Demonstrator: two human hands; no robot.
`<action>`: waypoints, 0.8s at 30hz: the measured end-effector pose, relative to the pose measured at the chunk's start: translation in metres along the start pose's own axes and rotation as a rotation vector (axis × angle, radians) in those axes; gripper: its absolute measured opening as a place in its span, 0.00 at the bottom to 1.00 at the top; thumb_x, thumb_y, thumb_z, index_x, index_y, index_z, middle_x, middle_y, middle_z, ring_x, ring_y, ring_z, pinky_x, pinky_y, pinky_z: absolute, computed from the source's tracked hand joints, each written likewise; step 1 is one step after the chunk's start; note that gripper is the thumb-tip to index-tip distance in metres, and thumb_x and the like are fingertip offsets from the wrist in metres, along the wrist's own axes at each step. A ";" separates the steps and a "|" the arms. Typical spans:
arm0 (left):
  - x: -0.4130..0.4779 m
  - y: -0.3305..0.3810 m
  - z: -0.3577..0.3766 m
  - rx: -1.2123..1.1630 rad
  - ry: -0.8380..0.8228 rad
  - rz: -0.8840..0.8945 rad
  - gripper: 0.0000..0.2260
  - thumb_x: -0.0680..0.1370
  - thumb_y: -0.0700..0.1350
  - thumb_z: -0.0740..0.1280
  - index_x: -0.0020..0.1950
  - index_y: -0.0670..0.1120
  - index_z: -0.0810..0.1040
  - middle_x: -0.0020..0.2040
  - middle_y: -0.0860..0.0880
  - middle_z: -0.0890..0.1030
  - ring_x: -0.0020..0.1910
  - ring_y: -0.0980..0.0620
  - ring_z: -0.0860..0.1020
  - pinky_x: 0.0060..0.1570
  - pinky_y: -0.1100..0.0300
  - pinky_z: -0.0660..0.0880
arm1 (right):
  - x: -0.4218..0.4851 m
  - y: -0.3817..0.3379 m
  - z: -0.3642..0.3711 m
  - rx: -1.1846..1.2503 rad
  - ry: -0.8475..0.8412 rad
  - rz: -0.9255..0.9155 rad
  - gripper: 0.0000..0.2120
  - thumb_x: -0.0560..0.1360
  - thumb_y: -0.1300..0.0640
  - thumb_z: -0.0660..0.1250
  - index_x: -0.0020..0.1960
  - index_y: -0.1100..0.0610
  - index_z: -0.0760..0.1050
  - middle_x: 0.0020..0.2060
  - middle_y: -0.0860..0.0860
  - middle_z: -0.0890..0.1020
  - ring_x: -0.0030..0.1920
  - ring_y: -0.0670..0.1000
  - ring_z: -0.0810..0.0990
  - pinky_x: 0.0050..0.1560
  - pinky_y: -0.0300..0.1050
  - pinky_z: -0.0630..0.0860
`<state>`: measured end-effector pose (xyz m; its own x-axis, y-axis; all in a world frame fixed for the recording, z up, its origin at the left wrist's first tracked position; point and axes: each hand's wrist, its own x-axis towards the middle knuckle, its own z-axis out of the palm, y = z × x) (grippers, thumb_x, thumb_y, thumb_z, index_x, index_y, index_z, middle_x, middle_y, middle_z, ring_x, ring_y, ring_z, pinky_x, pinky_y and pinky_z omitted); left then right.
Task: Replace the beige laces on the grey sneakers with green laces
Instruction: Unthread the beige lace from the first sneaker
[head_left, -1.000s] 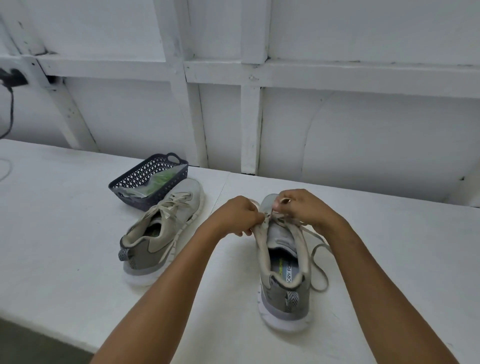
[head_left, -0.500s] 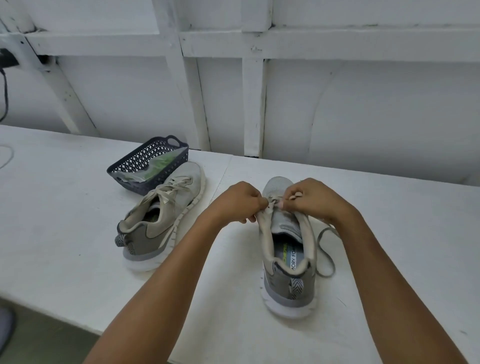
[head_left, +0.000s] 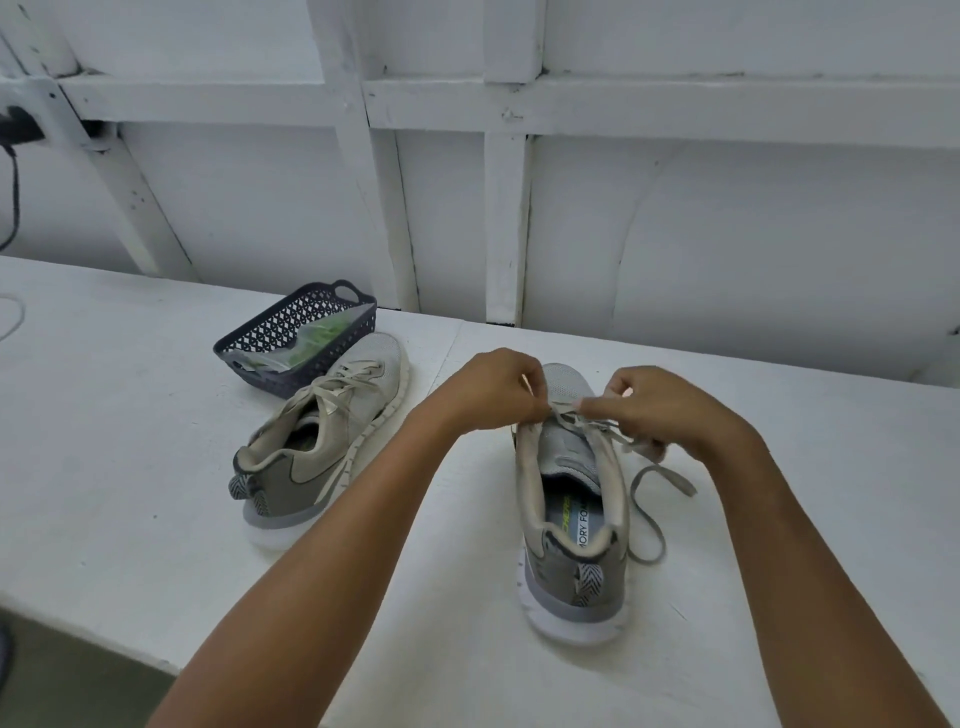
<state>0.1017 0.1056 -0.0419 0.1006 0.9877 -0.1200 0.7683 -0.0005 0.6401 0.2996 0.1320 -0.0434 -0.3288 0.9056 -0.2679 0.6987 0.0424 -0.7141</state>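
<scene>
My left grip (head_left: 493, 396) and right grip (head_left: 662, 408), pinching the beige lace (head_left: 567, 414), had drawn apart; the basket (head_left: 270, 332) held green laces (head_left: 318, 339).

On the white table (head_left: 104, 467) I count:
- One grey sneaker (head_left: 571, 519), upright, heel toward me.
- The left hand (head_left: 493, 389) and right hand (head_left: 660, 405), both pinching its beige lace (head_left: 672, 479) above the tongue, with a loose end trailing right.
- A second sneaker (head_left: 322, 447), laced, just beside a dark basket (head_left: 291, 332) holding a bag of green laces (head_left: 317, 340).

We're seeing a white table (head_left: 104, 467) stretching across, a dark basket (head_left: 280, 330) sitting left of centre, a black cable (head_left: 15, 208) hanging upper left.
</scene>
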 end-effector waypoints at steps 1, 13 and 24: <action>0.004 0.005 0.001 0.047 -0.012 0.034 0.03 0.73 0.42 0.70 0.45 0.49 0.82 0.40 0.54 0.80 0.37 0.56 0.75 0.31 0.66 0.69 | -0.003 -0.002 0.000 -0.066 -0.044 0.014 0.21 0.70 0.42 0.74 0.40 0.58 0.72 0.28 0.53 0.77 0.29 0.53 0.74 0.31 0.43 0.69; 0.049 0.024 0.031 0.584 -0.141 0.117 0.07 0.72 0.47 0.71 0.40 0.44 0.81 0.33 0.48 0.76 0.37 0.45 0.76 0.34 0.61 0.68 | 0.002 0.004 0.007 0.051 -0.022 0.058 0.19 0.72 0.62 0.67 0.24 0.57 0.71 0.22 0.50 0.71 0.26 0.50 0.71 0.30 0.40 0.71; 0.050 0.019 0.028 0.534 -0.159 0.162 0.14 0.68 0.56 0.77 0.47 0.48 0.87 0.40 0.48 0.84 0.40 0.50 0.79 0.36 0.60 0.72 | 0.009 0.006 0.006 0.073 -0.034 0.066 0.14 0.69 0.62 0.68 0.25 0.58 0.73 0.23 0.52 0.71 0.26 0.50 0.70 0.32 0.41 0.70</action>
<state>0.1392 0.1507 -0.0572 0.3058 0.9326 -0.1915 0.9434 -0.2698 0.1929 0.2967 0.1382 -0.0540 -0.3056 0.8905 -0.3370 0.6721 -0.0490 -0.7389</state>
